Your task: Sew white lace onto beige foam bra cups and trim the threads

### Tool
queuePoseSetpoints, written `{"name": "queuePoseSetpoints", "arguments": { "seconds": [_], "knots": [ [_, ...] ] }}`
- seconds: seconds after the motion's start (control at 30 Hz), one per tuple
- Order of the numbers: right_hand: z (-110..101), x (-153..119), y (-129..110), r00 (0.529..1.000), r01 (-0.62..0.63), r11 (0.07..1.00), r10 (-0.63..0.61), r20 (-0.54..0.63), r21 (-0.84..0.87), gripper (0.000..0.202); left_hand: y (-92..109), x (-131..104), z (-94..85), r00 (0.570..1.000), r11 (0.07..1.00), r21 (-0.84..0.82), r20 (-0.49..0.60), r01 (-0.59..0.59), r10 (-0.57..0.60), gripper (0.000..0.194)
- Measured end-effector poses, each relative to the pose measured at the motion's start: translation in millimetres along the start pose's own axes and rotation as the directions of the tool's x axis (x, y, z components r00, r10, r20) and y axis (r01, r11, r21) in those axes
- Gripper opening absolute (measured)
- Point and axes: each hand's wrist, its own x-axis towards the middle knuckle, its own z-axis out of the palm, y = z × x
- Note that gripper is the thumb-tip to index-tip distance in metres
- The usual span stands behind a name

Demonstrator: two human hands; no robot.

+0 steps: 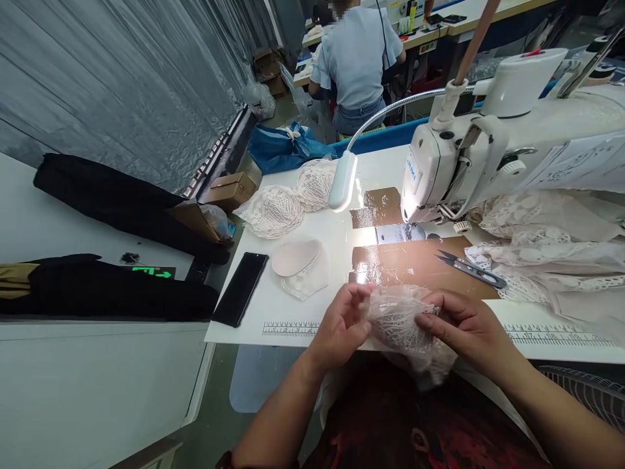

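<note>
Between my two hands, over the front edge of the table, is a pale pink lace bra cup (pixel 398 319) with loose sheer fabric hanging below it. My left hand (pixel 344 326) pinches its left side between thumb and fingers. On the right side, my right hand (pixel 461 326) grips the lace edge with thumb and forefinger. Behind my hands stands a white sewing machine (pixel 434 169), its needle area lit by a lamp (pixel 343 182). Thread snips (pixel 471 269) lie on the brown plate, to the right of my hands. Another pale cup piece (pixel 305 267) rests left of them.
Lace cups (pixel 276 212) are piled at the table's far left, near a black phone (pixel 241 290). More lace fabric (pixel 551 254) lies heaped at the right. A printed ruler (pixel 290 329) runs along the front edge. A co-worker (pixel 359 58) sits beyond a blue bag (pixel 288 148).
</note>
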Motion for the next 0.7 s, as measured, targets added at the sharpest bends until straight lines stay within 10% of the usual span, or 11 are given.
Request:
{"name": "queuePoseSetpoints", "arguments": {
  "seconds": [0.1, 0.27, 0.7],
  "knots": [
    [4.0, 2.7, -7.5, 0.999, 0.045, 0.992, -0.042, 0.03, -0.115, 0.021, 18.0, 8.1, -3.7, 0.988, 0.955, 0.267, 0.12, -0.131, 0.102, 0.064],
    [7.9, 10.4, -15.1, 0.989, 0.141, 0.969, -0.146, -0.008, -0.201, 0.019, 33.9, 21.0, 3.4, 0.969, 0.865, 0.498, 0.239, -0.065, -0.066, 0.019],
    [5.0, 8.4, -24.1, 0.963, 0.147, 0.953, -0.198, -0.181, -0.264, 0.02, 39.5, 30.1, 7.5, 0.958, 0.893, 0.426, 0.286, -0.146, 0.02, 0.021]
  ]
}}
